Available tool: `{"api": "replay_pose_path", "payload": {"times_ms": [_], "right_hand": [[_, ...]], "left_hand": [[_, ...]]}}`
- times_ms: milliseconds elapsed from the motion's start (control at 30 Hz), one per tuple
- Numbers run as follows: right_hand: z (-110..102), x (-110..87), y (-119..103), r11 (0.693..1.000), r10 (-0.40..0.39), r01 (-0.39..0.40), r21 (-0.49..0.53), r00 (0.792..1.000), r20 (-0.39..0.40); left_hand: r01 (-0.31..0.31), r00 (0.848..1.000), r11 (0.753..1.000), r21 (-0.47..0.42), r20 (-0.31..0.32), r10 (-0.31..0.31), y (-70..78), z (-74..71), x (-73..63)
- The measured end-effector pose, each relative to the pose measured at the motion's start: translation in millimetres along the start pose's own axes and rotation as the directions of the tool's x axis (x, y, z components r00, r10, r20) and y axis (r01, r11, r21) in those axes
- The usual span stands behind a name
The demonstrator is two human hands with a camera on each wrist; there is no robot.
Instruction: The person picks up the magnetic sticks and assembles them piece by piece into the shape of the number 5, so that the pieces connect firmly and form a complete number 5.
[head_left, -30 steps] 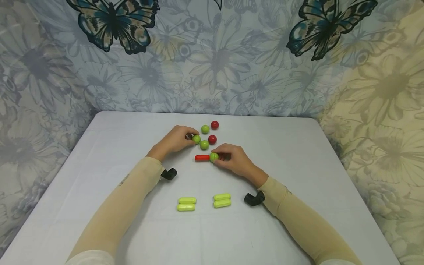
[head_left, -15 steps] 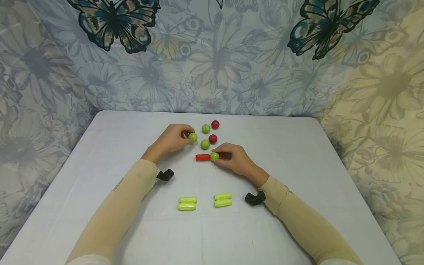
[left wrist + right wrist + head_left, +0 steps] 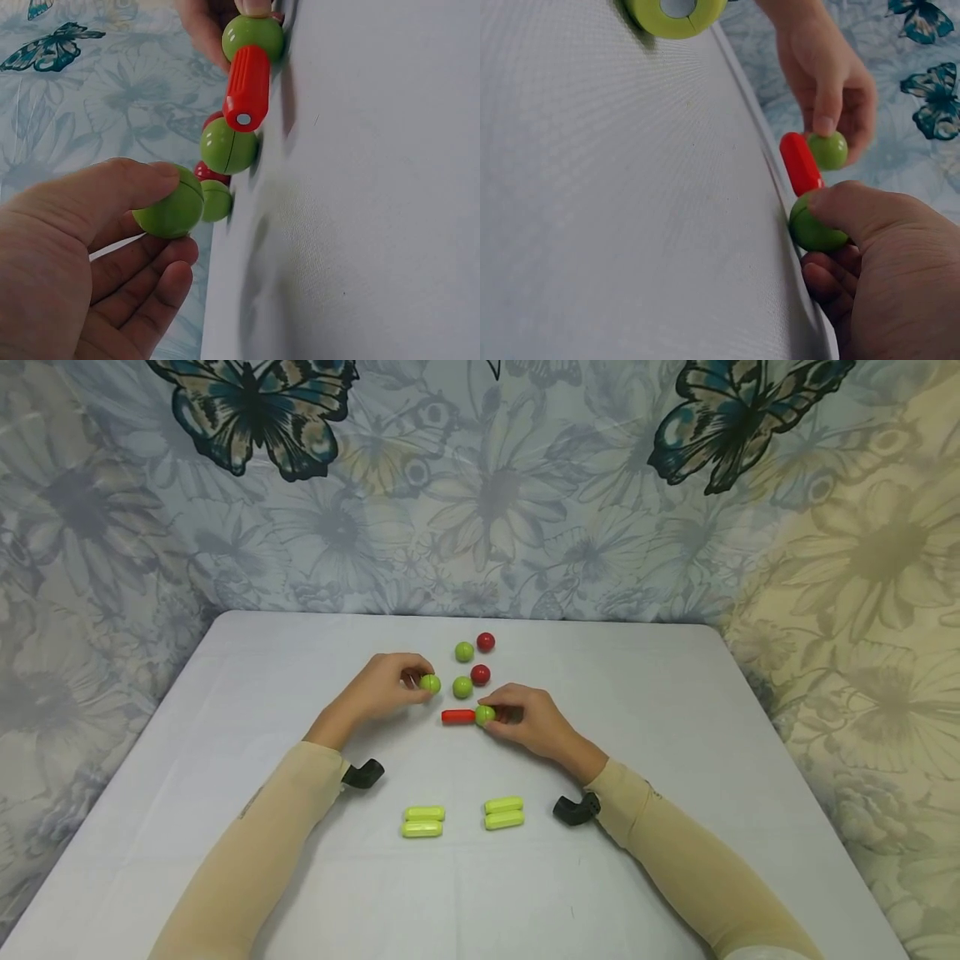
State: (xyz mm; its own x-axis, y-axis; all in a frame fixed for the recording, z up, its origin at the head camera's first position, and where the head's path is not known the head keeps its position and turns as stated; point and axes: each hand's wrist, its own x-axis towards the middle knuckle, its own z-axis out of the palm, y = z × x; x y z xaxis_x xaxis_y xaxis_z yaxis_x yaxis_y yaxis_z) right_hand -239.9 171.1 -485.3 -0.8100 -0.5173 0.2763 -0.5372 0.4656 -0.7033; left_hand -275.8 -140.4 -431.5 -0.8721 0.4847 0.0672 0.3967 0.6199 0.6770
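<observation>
My left hand (image 3: pixel 390 683) pinches a green ball (image 3: pixel 171 206) between thumb and fingers, left of the other balls. With thumb and fingertips, my right hand (image 3: pixel 528 720) holds another green ball (image 3: pixel 485 715). A red rod (image 3: pixel 458 717) is joined to that second ball and points left, towards the left hand. In the left wrist view, the rod's free end shows a round silvery disc. A gap separates the rod from the left hand's ball in the head view.
Behind the hands lie two loose green balls (image 3: pixel 462 687) and two red balls (image 3: pixel 481 674) on the white table (image 3: pixel 637 710). Nearer the front are two pairs of yellow-green rods, one on the left (image 3: pixel 423 813) and one on the right (image 3: pixel 503 819).
My left hand has drawn its green ball away from the group, leftward and then slightly nearer to me. The right hand, with its ball and red rod, has stayed in place.
</observation>
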Motion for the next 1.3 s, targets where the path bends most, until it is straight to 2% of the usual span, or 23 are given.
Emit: {"api": "replay_pose_path", "payload": {"times_ms": [233,767,1300], "right_hand": [[-0.2,0.3,-1.8,1.0,0.008,-0.008,-0.007,1.0,0.0],[1.1,-0.4,-3.7,1.0,0.002,-0.002,0.015,1.0,-0.005],[1.1,-0.8,-3.5,1.0,0.001,-0.001,0.005,1.0,-0.01]], "left_hand": [[-0.02,1.0,1.0,-0.005,-0.013,0.02,3.0,-2.2,-8.2],[-0.016,1.0,1.0,-0.026,-0.004,0.016,6.6,-4.9,-21.1],[-0.024,1.0,0.999,-0.03,0.008,0.024,6.0,-4.7,-24.1]]}}
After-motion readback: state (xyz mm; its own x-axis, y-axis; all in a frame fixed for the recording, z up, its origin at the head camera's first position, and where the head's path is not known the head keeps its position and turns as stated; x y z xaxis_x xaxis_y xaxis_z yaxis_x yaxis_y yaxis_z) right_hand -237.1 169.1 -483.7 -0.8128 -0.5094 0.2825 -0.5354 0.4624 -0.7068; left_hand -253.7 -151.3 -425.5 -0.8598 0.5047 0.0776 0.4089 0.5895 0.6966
